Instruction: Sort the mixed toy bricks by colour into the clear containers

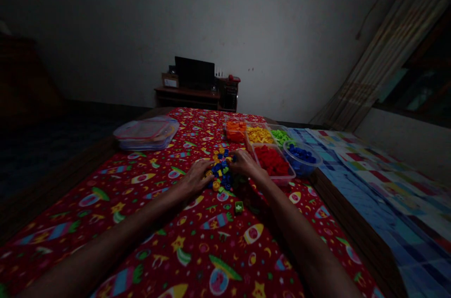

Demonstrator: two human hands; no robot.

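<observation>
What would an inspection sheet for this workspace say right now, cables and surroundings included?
Surface: red cloth printed with rockets and stars.
Job's things: mixed pile of small pieces, largely blue and yellow; to its right, see-through containers holding orange pieces, yellow pieces, green pieces, red pieces and blue pieces.
Clutter: lone green block nearer the camera; stacked plastic, apparently lids, at left.
Hands: left hand and right hand at opposite sides of the pile; grip unclear.
Cables: dark cord-like strand hanging at upper right.
Surroundings: screen on a low cabinet; curtain at right; dim light.
</observation>
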